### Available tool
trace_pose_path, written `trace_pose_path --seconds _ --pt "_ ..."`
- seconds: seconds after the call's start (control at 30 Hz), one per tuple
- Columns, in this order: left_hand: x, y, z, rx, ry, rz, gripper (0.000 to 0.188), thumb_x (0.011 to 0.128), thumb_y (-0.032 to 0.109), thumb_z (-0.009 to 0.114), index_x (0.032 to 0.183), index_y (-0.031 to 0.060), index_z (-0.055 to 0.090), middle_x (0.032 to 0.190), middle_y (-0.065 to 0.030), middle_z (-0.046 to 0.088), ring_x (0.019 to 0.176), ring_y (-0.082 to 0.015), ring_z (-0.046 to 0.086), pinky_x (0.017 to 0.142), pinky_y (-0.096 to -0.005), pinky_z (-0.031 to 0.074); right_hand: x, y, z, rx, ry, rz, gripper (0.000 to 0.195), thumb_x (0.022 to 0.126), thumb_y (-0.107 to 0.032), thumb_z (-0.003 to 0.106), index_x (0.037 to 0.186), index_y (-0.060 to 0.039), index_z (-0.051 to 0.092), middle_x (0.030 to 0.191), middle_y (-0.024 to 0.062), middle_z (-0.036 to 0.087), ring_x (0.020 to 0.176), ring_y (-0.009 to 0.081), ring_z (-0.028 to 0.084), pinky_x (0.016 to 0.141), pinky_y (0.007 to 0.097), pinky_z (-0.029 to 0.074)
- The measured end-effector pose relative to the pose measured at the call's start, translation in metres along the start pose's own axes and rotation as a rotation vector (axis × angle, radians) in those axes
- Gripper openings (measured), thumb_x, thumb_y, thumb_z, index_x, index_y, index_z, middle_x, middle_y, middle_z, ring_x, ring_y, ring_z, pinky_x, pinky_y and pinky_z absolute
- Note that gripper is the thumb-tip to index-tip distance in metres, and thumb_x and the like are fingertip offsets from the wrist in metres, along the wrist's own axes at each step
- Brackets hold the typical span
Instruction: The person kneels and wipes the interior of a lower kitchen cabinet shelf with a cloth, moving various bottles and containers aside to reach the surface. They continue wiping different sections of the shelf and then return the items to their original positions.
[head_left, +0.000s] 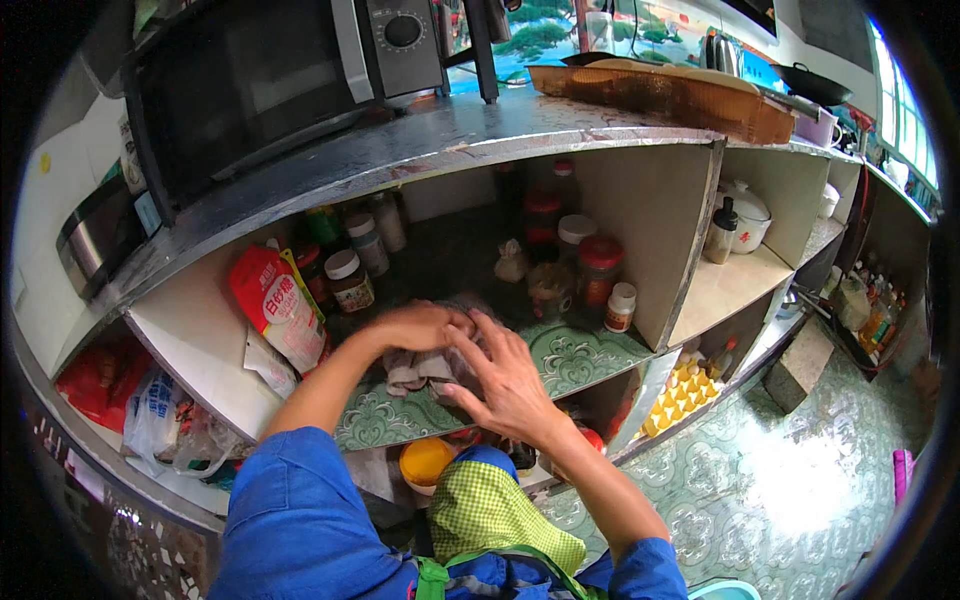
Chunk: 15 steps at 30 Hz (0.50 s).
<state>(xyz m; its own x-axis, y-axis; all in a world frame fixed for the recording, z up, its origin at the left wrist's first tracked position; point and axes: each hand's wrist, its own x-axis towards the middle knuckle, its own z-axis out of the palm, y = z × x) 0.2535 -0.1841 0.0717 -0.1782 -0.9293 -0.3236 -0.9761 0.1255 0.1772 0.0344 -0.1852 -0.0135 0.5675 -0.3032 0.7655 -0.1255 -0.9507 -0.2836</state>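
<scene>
A bunched greyish cloth (420, 369) is between my hands, over the front of a cabinet shelf with a green patterned cover (397, 416). My left hand (427, 327) is blurred above the cloth, its fingertips partly behind my right hand. Thumb and fingers spread around the cloth's right side, my right hand (504, 379) grips it. Something dark and blurred shows just beyond the fingers; I cannot tell what it is. Left of my hands are a red sugar bag (274, 304) and a white-lidded jar (349, 281). To the right stand a red-lidded jar (600, 266) and a small white-capped bottle (620, 307).
A microwave oven (247, 82) and a brown tray (660, 97) rest on the countertop (450, 127) above the shelf. The cabinet's side panel (645, 217) bounds the right. Below are a yellow-lidded container (426, 461) and yellow egg trays (679, 397). Plastic bags (154, 409) fill the lower left.
</scene>
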Motion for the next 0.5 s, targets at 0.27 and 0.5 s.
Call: trace_pose_path --seconds 0.27,0.5 --pt "0.121 -0.048 -0.009 -0.575 0.502 0.086 0.059 0.09 0.037 0.081 0.133 0.0041 0.059 0.113 -0.0159 0.072 0.089 -0.0225 0.07 0.074 -0.0371 0.058 -0.003 0.01 0.023 -0.079 -0.191 -0.053 0.059 0.095 -0.046 0.065 0.147 -0.0188 0.054 0.143 0.0239 0.051 0.123 0.0435 0.055 0.104 0.0533 0.046" --pt "0.187 -0.053 -0.013 -0.459 0.53 0.189 0.061 0.072 0.033 0.089 0.121 0.0055 0.066 0.101 -0.0096 0.072 0.092 -0.0211 0.067 0.082 -0.0363 0.055 0.002 0.006 0.017 -0.044 -0.204 0.011 0.053 0.094 -0.039 0.068 0.142 -0.0189 0.058 0.138 0.0189 0.057 0.125 0.0393 0.056 0.104 0.051 0.047"
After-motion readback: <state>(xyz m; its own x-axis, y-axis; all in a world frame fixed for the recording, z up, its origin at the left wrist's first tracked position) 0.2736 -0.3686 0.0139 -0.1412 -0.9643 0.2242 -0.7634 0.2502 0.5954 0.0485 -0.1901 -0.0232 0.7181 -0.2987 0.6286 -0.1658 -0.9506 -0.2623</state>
